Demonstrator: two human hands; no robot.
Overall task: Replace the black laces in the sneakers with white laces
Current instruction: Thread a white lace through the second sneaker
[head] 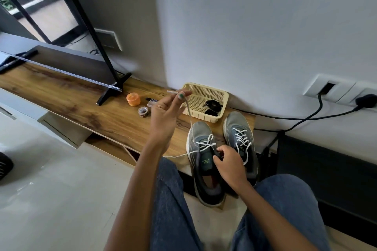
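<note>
Two grey sneakers stand side by side at the right end of a wooden shelf, toes toward the wall. The right sneaker is laced through with a white lace, its loose ends trailing down the near side. The left sneaker is only partly laced: white crossings over the far eyelets, tongue exposed nearer the person.

The left hand is raised above the shelf, pinching the end of the white lace between thumb and fingertips; the lace runs taut from the hand down to the left sneaker. Its other end trails off the shoe's left side across the shelf edge. The right hand rests on the left sneaker's collar, fingers curled and gripping the shoe's upper edge by the tongue.

Just beyond the sneakers sits a cream plastic basket, against the wall, holding the black laces in a loose heap at its right side.

Left of the basket: an orange round container, a small patterned roll of tape, a black marker. Farther left, a television on black feet. On the wall to the right, a socket panel with black cables plugged in. The person's knees in blue jeans fill the near foreground.
</note>
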